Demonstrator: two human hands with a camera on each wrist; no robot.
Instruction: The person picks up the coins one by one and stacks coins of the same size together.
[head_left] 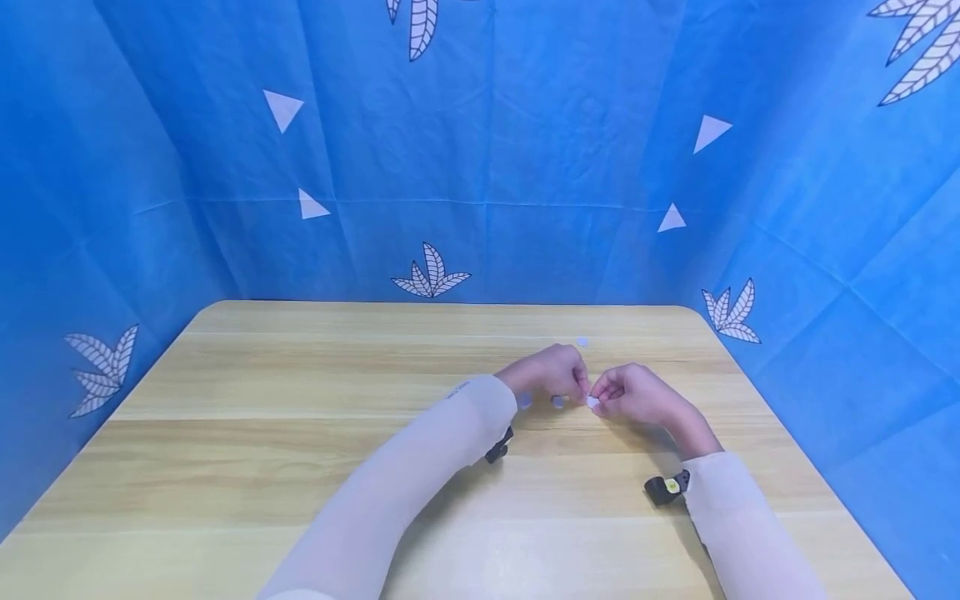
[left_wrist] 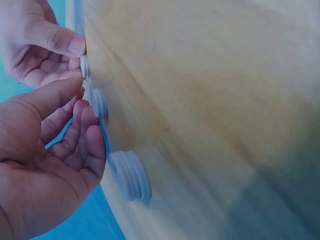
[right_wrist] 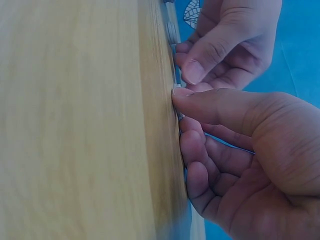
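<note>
Small round white discs lie on the wooden table. My right hand pinches a white disc at the tabletop, thumb tip on its edge in the right wrist view. My left hand is right beside it, fingers bent and thumb close to the same disc; whether anything sits between its fingertips is hidden. By the left hand stand two short stacks of discs, a thinner stack near the fingers and a taller stack closer to the wrist.
Behind the hands another white disc lies by itself. A blue cloth with leaf and triangle prints hangs around the table's back and sides. Small black cameras are strapped at both wrists.
</note>
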